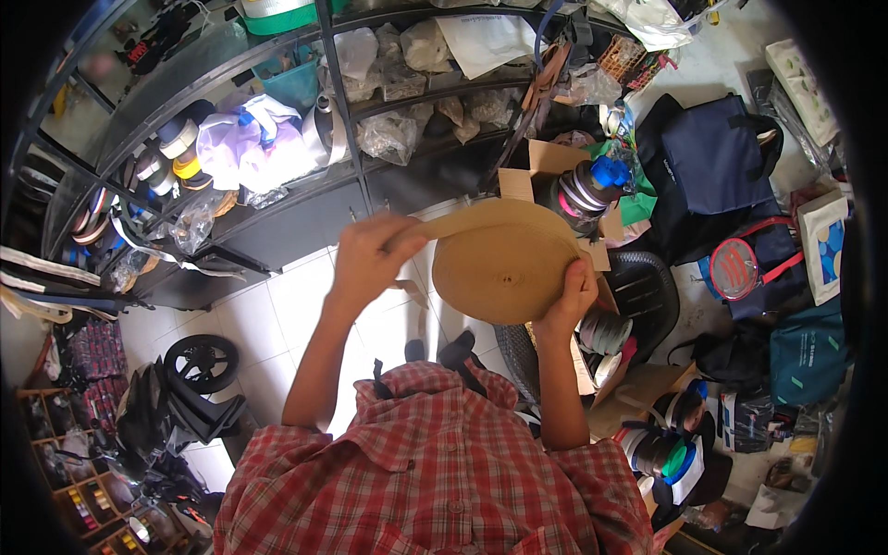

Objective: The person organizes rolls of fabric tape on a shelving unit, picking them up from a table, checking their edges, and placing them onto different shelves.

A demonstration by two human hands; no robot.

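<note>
A large roll of tan webbing strap [490, 268] is up in front of my chest, its flat coiled side facing me. My right hand [567, 296] grips the roll at its lower right edge, thumb on the coiled face. At the upper left, my left hand [375, 254] pinches the strap where it comes off the roll. A loose end of the strap [413, 301] hangs below my left hand toward the floor.
Dark shelves [356, 120] with plastic-bagged goods stand ahead. Right of me are an open cardboard box [518, 182], a black woven chair [647, 296] and a navy bag [712, 157]. A motorbike [166, 407] is at the left, a compartmented wooden rack [79, 481] beside it.
</note>
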